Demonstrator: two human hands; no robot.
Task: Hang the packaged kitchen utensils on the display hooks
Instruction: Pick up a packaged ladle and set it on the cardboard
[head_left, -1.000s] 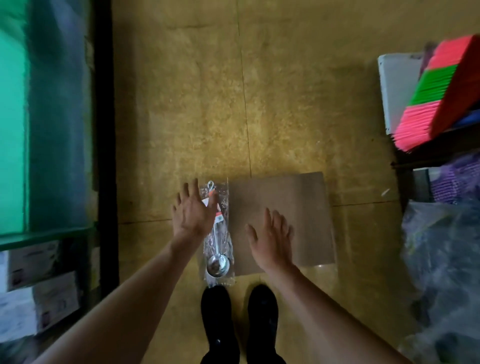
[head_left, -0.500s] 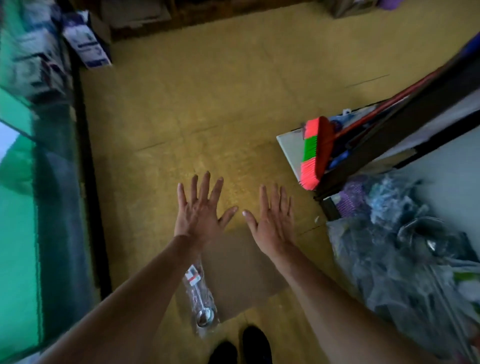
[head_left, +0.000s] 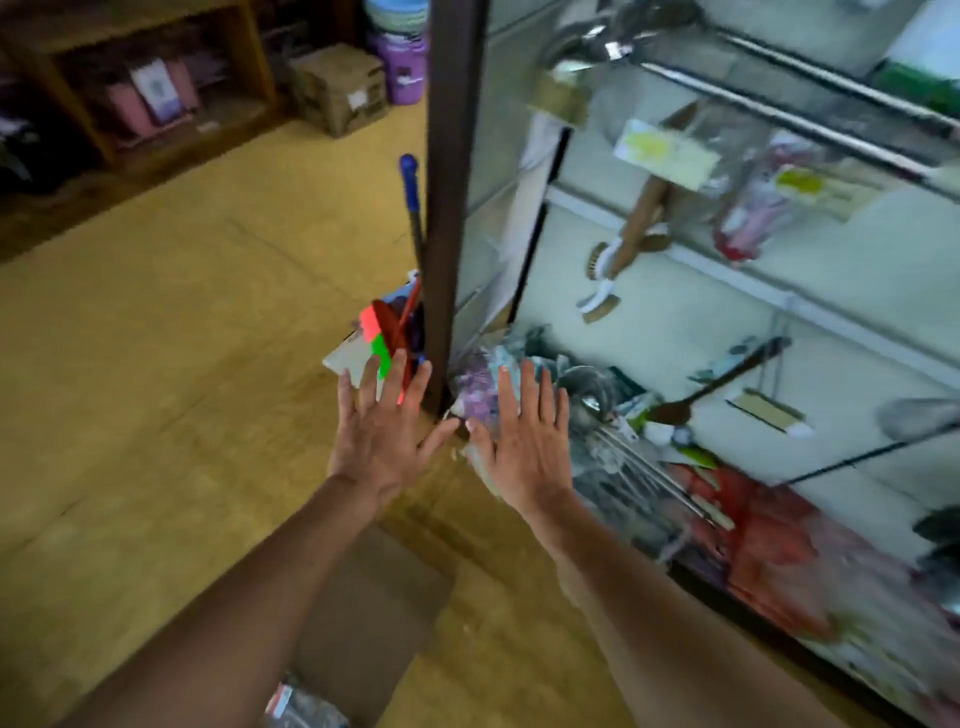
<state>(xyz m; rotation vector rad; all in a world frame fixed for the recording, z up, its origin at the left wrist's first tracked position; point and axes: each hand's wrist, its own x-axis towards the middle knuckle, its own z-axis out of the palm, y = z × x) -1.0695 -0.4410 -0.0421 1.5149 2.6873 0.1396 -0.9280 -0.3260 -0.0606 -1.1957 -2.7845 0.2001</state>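
My left hand and my right hand are stretched out in front of me, palms down, fingers straight and spread, holding nothing. The packaged spoon lies on the floor at the bottom edge, partly cut off, beside a flat piece of cardboard. To the right stands a display rack with rails and hooks carrying packaged utensils, among them a wooden brush and a dark ladle. A heap of bagged utensils lies at the rack's foot.
A dark upright post stands just beyond my hands. A broom with pink and green bristles leans beside it. A cardboard box, purple tubs and wooden shelving stand at the far wall. Yellow floor stretches left.
The view has swung up and to the right, from the floor to the display rack. Both hands lifted off the package and cardboard and stay spread in the air.
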